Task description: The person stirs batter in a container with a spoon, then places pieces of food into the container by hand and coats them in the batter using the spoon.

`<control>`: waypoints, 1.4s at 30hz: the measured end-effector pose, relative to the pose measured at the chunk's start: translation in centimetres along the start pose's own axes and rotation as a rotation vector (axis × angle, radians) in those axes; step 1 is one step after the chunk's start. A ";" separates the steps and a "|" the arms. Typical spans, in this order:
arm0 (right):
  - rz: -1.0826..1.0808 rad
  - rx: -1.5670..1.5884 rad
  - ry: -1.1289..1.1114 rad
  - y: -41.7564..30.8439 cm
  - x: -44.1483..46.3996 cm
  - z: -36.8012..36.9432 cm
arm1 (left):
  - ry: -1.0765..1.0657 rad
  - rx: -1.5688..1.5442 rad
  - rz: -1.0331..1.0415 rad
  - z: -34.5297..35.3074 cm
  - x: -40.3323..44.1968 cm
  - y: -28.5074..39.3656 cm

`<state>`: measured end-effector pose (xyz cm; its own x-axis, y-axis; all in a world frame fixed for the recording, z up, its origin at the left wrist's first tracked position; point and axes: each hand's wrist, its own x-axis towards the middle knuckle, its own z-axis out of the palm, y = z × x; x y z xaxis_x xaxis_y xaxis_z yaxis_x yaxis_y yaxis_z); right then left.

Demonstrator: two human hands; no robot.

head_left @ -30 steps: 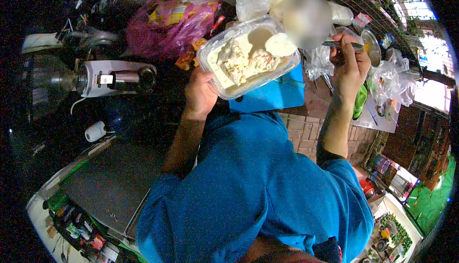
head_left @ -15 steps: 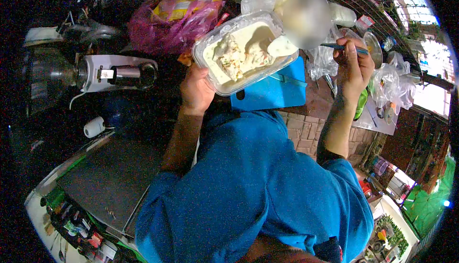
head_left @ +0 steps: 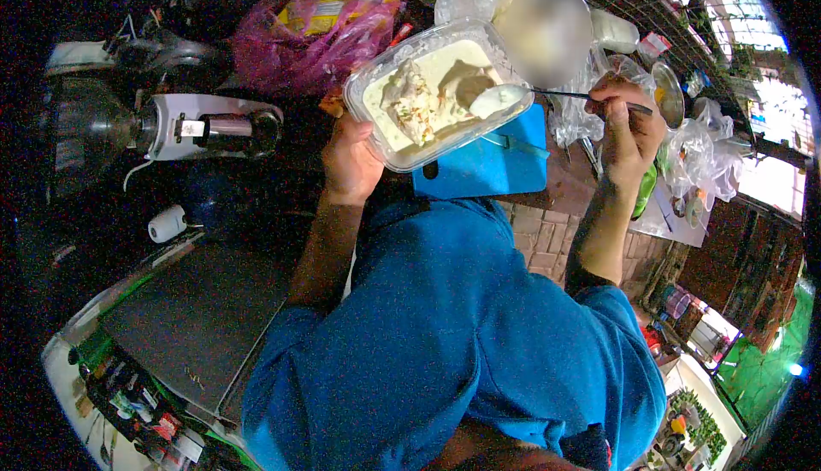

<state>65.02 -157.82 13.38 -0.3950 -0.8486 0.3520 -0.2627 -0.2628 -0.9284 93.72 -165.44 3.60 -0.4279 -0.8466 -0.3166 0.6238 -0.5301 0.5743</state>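
My left hand (head_left: pixel 352 161) grips the lower left corner of a clear plastic container (head_left: pixel 409 163), tilted over the table. Inside lie a creamy white mixture (head_left: pixel 466 56) and lumpy pieces (head_left: pixel 410 103) coated in it. My right hand (head_left: pixel 627 120) pinches the dark handle of a spoon (head_left: pixel 500 100), whose white-coated bowl is over the container's right end. Below the container a blue cutting board (head_left: pixel 487 167) is partly covered, with what looks like a knife on it. A blurred round pale object (head_left: pixel 543 33) is just beyond the container.
A pink plastic bag (head_left: pixel 316 39) with a yellow packet stands at the back left. Clear bags (head_left: pixel 697 150) and a metal bowl (head_left: pixel 667 94) are at the right. A white appliance (head_left: pixel 209 127) lies left, a white cylindrical object (head_left: pixel 167 224) below it.
The container has shifted slightly left. The spoon's bowl, earlier heaped with white mixture, now holds less and sits lower over the container, and its handle shows more fully.
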 end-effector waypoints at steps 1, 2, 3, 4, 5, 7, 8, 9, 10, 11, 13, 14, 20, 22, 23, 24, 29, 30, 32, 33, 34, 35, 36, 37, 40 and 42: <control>-0.029 -0.008 -0.014 0.1 0.1 0.0 | 0.010 0.000 -0.001 -0.2 0.0 0.0; -0.059 -0.016 -0.029 0.2 0.1 -0.1 | 0.019 0.000 -0.002 -0.4 0.1 0.1; -0.061 -0.011 -0.030 0.5 0.1 -0.6 | 0.021 0.003 0.002 0.1 -0.2 0.2; -0.156 -0.040 -0.043 1.1 0.1 -1.0 | 0.026 0.055 0.001 0.6 -0.4 0.6; -0.251 -0.069 -0.056 1.4 0.2 -1.2 | 0.029 0.080 0.000 0.7 -0.5 0.7; -0.214 -0.069 -0.024 1.4 0.3 -1.1 | 0.034 0.101 -0.003 0.8 -0.4 0.7; -0.174 -0.068 0.009 1.3 0.2 -0.9 | 0.037 0.099 -0.005 0.7 -0.4 0.7; -0.174 -0.068 0.008 1.1 0.3 -0.4 | 0.040 0.097 -0.007 0.5 -0.4 0.7; -0.218 -0.152 -0.008 0.6 0.5 0.4 | 0.041 0.092 -0.003 0.4 -0.3 0.5; -0.262 -0.237 -0.023 0.3 0.7 0.8 | 0.042 0.089 -0.001 0.4 -0.4 0.5; -0.234 -0.362 -0.047 0.0 0.6 0.9 | 0.027 0.098 0.005 1.0 -0.6 0.8; -0.226 -0.435 -0.059 0.2 0.4 0.9 | 0.020 0.103 0.008 1.1 -0.6 0.8; -0.222 -0.487 -0.076 0.3 -0.4 1.9 | 0.017 0.086 0.045 1.1 -0.6 0.4; -0.247 -0.477 0.007 0.1 -0.2 2.2 | 0.022 0.086 0.038 1.0 -0.5 0.3; -0.247 -0.477 0.006 -0.2 -0.1 2.3 | 0.024 0.085 0.030 0.8 -0.5 0.2; -0.232 -0.424 0.008 -0.5 -0.2 2.4 | 0.023 0.085 0.031 0.7 -0.5 0.1; -0.252 -0.374 0.031 -0.4 -0.4 2.3 | 0.008 0.067 0.051 1.2 -0.6 0.3; -0.236 -0.330 -0.005 -0.9 -0.4 2.4 | 0.009 0.066 0.052 1.4 -0.7 0.4; -0.220 -0.286 -0.041 -1.0 -0.4 2.4 | 0.005 0.073 0.048 1.6 -0.8 0.5; -0.247 -0.297 -0.020 -0.4 -0.2 2.3 | 0.006 0.072 0.048 1.3 -0.8 0.5; -0.272 -0.306 0.000 0.3 -0.1 2.1 | -0.010 0.074 0.037 0.8 -0.7 0.4; -0.271 -0.307 0.000 1.0 0.2 1.9 | -0.027 0.076 0.025 0.6 -0.7 0.4; -0.193 -0.263 -0.038 1.7 0.6 1.7 | -0.028 0.075 0.023 0.6 -0.8 0.4; -0.117 -0.217 -0.075 2.6 0.9 1.7 | -0.047 0.073 0.006 0.8 -0.8 0.6; -0.030 -0.014 -0.153 3.8 1.2 2.3 | -0.034 0.071 -0.025 1.1 -0.9 1.0; 0.061 0.066 -0.218 4.5 1.5 2.5 | 0.001 0.070 -0.041 1.0 -0.9 1.1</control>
<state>65.44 -161.39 9.43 -0.2069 -0.9410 0.2677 -0.1828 -0.2316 -0.9555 94.11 -165.18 5.27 -0.4512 -0.8243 -0.3420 0.5581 -0.5597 0.6126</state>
